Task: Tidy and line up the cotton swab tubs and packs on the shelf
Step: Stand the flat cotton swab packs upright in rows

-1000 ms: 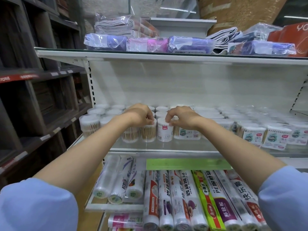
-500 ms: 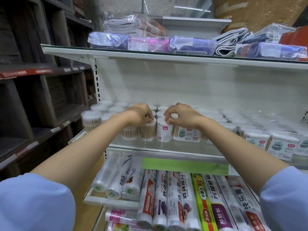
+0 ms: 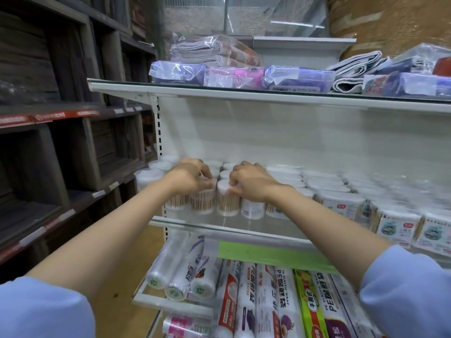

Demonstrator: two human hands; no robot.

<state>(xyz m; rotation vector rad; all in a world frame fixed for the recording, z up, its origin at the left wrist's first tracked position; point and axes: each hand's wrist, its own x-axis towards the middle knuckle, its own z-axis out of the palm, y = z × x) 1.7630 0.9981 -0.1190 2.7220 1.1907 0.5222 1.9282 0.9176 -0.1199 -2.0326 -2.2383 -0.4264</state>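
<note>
Round clear cotton swab tubs (image 3: 202, 203) stand in rows at the left of the glass shelf (image 3: 219, 224). My left hand (image 3: 189, 176) curls over the top of one front-row tub. My right hand (image 3: 249, 181) pinches the white lid of the neighbouring clear tub (image 3: 228, 201). A white labelled tub (image 3: 252, 208) stands just right of it, under my right wrist. Rectangular cotton swab packs (image 3: 397, 228) fill the shelf further right, blurred. The tubs behind my hands are partly hidden.
Wrapped cloths and purple packs (image 3: 297, 78) lie on the upper shelf. Rolls of plastic wrap (image 3: 249, 301) fill the shelf below, behind a green strip (image 3: 268, 252). Dark wooden shelving (image 3: 61, 142) stands close on the left.
The view has swung right and closer. My right hand now pinches a clear tub at the front, left of the labelled tub it was touching. My left hand stays on its tub.
</note>
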